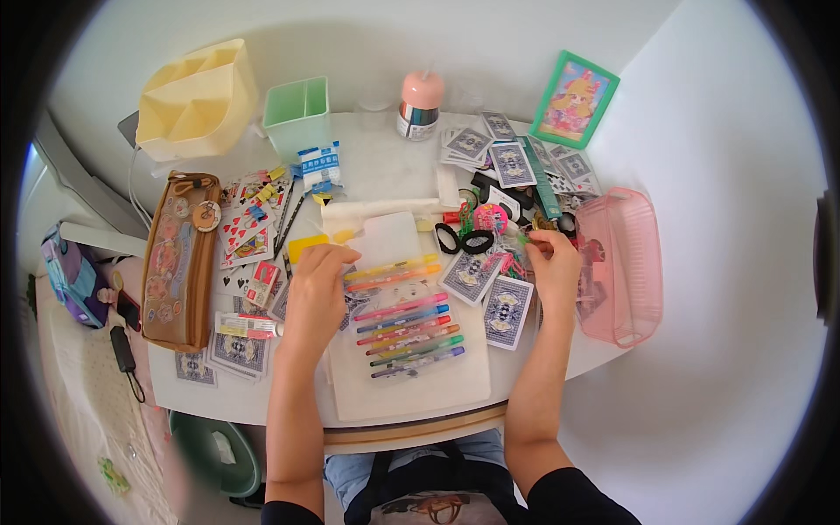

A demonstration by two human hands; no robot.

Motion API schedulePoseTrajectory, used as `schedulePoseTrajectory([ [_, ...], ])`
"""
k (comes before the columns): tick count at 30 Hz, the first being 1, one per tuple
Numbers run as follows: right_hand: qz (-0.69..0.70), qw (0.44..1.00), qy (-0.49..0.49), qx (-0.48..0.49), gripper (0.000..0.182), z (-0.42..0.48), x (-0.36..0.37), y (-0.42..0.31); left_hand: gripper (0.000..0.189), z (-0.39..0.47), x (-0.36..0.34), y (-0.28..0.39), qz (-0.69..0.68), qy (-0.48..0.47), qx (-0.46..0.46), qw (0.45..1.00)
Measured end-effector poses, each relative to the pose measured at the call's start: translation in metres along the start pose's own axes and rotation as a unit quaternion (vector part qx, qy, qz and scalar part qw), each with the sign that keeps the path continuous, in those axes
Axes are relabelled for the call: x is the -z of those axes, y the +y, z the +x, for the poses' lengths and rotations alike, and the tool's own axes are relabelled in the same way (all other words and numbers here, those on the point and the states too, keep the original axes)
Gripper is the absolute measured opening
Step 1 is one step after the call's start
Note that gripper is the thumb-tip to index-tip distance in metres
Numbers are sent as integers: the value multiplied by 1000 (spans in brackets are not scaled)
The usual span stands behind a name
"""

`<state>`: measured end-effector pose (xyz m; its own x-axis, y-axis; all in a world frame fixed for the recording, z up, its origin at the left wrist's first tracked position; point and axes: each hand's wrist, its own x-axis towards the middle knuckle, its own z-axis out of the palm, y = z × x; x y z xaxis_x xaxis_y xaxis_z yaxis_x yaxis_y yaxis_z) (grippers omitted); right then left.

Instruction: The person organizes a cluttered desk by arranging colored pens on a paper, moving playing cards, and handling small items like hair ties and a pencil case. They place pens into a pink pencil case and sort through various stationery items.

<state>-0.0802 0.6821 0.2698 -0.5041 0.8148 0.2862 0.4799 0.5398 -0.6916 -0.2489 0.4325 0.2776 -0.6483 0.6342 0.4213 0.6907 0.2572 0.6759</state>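
My left hand (318, 289) hovers or rests at the left end of a row of coloured pens (407, 315) in a clear sleeve; whether it holds anything is hidden. Under the pens lies a cream paper pad (420, 397). To the right, my right hand (550, 262) pinches something small and greenish at its fingertips, over a pile of small items. Nearby are black hair ties (477, 242), a round pink tin (490, 218), pink and green strings (505, 264), and playing cards (508, 312) lying face down. A yellow card-like piece (306, 248) is beside my left hand.
A pink plastic basket (630, 269) stands at the right edge, a brown pencil case (174, 275) at the left. Behind are a cream organizer (197, 98), a green holder (298, 125), a pink-lidded bottle (420, 105) and a green picture frame (574, 98). A green bin (246, 462) is below.
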Motion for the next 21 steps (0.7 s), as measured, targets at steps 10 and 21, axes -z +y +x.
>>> schedulePoseTrajectory([
  [10,-117,992,-51,-20,19,2,0,-7,20,1,1,1,6,2,-9,1000],
  [21,254,944,205,49,14,2,2,-21,17,1,0,1,8,3,-10,1000],
])
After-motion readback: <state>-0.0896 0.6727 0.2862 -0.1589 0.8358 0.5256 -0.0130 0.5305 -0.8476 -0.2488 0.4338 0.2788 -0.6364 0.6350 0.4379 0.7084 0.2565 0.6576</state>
